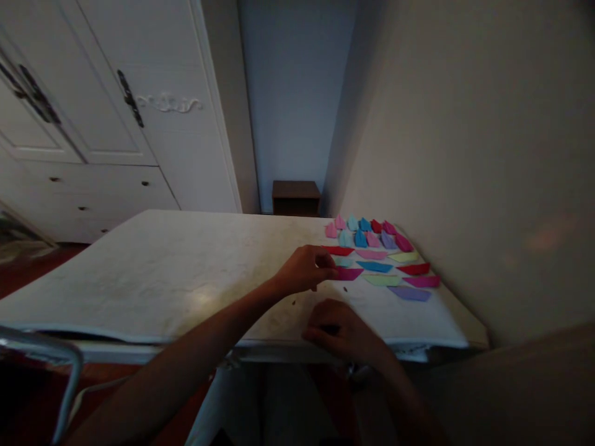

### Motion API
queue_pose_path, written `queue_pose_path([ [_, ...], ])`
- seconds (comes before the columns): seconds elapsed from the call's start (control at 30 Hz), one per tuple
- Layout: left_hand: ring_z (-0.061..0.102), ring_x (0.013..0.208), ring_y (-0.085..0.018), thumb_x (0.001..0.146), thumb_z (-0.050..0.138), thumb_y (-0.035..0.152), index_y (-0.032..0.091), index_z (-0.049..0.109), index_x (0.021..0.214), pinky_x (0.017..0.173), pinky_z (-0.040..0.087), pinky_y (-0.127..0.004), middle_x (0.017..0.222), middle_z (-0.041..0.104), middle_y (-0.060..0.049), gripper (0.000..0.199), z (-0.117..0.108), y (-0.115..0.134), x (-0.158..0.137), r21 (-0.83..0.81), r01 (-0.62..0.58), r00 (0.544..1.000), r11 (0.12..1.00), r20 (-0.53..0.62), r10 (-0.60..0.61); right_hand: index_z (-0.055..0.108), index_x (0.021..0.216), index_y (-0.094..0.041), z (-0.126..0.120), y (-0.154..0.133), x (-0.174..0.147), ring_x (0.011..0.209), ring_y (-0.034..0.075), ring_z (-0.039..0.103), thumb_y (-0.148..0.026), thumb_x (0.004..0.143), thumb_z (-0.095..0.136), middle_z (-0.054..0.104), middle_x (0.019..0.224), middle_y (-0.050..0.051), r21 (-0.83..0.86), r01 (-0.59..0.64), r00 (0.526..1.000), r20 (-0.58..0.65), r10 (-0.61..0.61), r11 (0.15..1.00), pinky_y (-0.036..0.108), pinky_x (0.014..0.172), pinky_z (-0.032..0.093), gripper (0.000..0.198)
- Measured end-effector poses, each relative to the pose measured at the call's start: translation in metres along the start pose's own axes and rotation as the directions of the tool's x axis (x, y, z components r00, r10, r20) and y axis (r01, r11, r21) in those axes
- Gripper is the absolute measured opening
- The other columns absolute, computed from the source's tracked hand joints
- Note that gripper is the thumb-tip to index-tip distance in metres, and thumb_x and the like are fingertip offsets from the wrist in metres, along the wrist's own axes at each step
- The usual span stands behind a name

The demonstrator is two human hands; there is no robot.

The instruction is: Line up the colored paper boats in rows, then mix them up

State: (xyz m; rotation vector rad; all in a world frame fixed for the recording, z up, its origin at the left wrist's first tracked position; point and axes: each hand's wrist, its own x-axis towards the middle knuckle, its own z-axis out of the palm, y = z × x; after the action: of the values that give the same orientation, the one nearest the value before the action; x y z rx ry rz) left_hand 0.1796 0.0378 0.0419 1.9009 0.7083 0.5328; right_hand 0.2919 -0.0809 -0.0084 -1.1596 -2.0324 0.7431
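Observation:
My left hand (309, 269) reaches over the table with thumb and index finger pinched at the left end of a magenta folded paper strip (349, 274). The strip lies flat beside other strips, among them a red strip (338, 251), a blue strip (374, 266) and a pale green strip (383, 280). A light teal strip (343, 262) is partly hidden behind the left fingers. My right hand (341, 328) rests near the front table edge, fingers curled and thumb forward, with nothing visible in it.
Behind the strips stand several folded paper boats, including a blue boat (360, 238) and a purple boat (387, 240). The white table (153, 272) borders a wall (441, 136) on the right. Small dark specks lie near my hands. A white wardrobe (186, 148) stands beyond.

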Motion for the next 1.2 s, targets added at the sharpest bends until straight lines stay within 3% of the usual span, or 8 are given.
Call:
queue_pose_path([
  [0.17, 0.054, 0.044, -0.008, 0.072, 0.066, 0.018, 0.013, 0.067, 0.073, 0.042, 0.044, -0.018, 0.062, 0.064, 0.002, 0.005, 0.03, 0.005, 0.022, 0.15, 0.01, 0.996, 0.989, 0.081, -0.023, 0.068, 0.072, -0.017, -0.007, -0.001, 0.0, 0.067, 0.013, 0.06, -0.042, 0.089, 0.061, 0.066, 0.071, 0.0, 0.149, 0.03, 0.995, 0.093, -0.044, 0.988, 0.025, 0.067, 0.044, 0.032],
  [0.3, 0.059, 0.053, -0.01, 0.072, 0.068, 0.021, 0.015, 0.071, 0.076, 0.051, 0.045, -0.02, 0.065, 0.067, 0.0, 0.008, 0.045, 0.009, 0.032, 0.322, -0.019, 0.995, 0.947, 0.096, -0.013, 0.07, 0.075, -0.017, -0.008, 0.0, 0.0, 0.067, 0.012, 0.061, -0.035, 0.088, 0.064, 0.067, 0.073, 0.0, 0.126, 0.101, 0.99, 0.088, -0.112, 0.987, 0.024, 0.067, 0.043, 0.023],
  [0.47, 0.065, 0.068, -0.016, 0.071, 0.068, 0.021, 0.017, 0.072, 0.075, 0.06, 0.045, -0.023, 0.071, 0.07, -0.001, 0.007, 0.055, 0.007, 0.037, 0.492, -0.09, 0.993, 0.866, 0.111, 0.04, 0.071, 0.076, -0.016, -0.008, 0.001, -0.001, 0.066, 0.011, 0.061, -0.03, 0.086, 0.066, 0.068, 0.073, -0.001, 0.103, 0.089, 0.992, 0.074, -0.097, 0.991, 0.021, 0.064, 0.042, 0.018],
  [0.7, 0.067, 0.087, -0.022, 0.083, 0.062, 0.034, 0.019, 0.072, 0.094, 0.075, 0.049, -0.03, 0.092, 0.073, -0.006, 0.021, 0.054, 0.006, 0.032, 0.629, -0.184, 0.983, 0.756, 0.126, 0.134, 0.072, 0.078, -0.016, -0.003, 0.002, -0.002, 0.064, 0.01, 0.061, -0.028, 0.085, 0.067, 0.069, 0.072, -0.001, 0.133, 0.01, 0.999, 0.048, -0.016, 0.991, 0.02, 0.061, 0.042, 0.015],
  [0.83, 0.066, 0.097, -0.025, 0.083, 0.064, 0.046, 0.022, 0.068, 0.11, 0.077, 0.05, -0.032, 0.107, 0.07, -0.007, 0.036, 0.055, 0.01, 0.032, 0.673, -0.308, 0.949, 0.673, 0.27, 0.165, 0.072, 0.078, -0.017, -0.002, 0.002, -0.003, 0.06, 0.01, 0.059, -0.032, 0.086, 0.066, 0.068, 0.07, -0.002, 0.117, -0.046, 0.998, 0.042, 0.041, 0.992, 0.02, 0.057, 0.04, 0.018],
  [0.93, 0.066, 0.097, -0.026, 0.083, 0.066, 0.042, 0.023, 0.07, 0.106, 0.074, 0.049, -0.031, 0.107, 0.069, -0.007, 0.03, 0.056, 0.012, 0.035, 0.701, -0.413, 0.904, 0.582, 0.392, 0.169, 0.071, 0.078, -0.017, -0.003, 0.001, -0.004, 0.06, 0.01, 0.059, -0.033, 0.087, 0.065, 0.068, 0.07, -0.001, 0.099, -0.036, 0.999, 0.044, 0.032, 0.994, 0.02, 0.058, 0.04, 0.019],
  [1.03, 0.066, 0.096, -0.025, 0.085, 0.063, 0.033, 0.024, 0.07, 0.107, 0.072, 0.049, -0.029, 0.106, 0.068, -0.006, 0.024, 0.054, 0.015, 0.036, 0.681, -0.481, 0.862, 0.553, 0.482, 0.157, 0.071, 0.079, -0.017, -0.003, 0.0, -0.004, 0.066, 0.011, 0.061, -0.033, 0.087, 0.064, 0.07, 0.075, 0.0, 0.097, -0.03, 0.999, 0.027, 0.027, 0.995, 0.021, 0.062, 0.043, 0.019],
  [1.2, 0.067, 0.093, -0.025, 0.088, 0.056, 0.027, 0.026, 0.069, 0.11, 0.071, 0.049, -0.03, 0.107, 0.066, -0.006, 0.025, 0.042, 0.015, 0.031, 0.702, -0.49, 0.855, 0.517, 0.501, 0.131, 0.07, 0.078, -0.017, -0.002, 0.001, -0.002, 0.068, 0.012, 0.061, -0.033, 0.087, 0.063, 0.07, 0.077, 0.001, 0.081, 0.005, 1.0, -0.008, -0.005, 0.997, 0.023, 0.066, 0.044, 0.02],
])
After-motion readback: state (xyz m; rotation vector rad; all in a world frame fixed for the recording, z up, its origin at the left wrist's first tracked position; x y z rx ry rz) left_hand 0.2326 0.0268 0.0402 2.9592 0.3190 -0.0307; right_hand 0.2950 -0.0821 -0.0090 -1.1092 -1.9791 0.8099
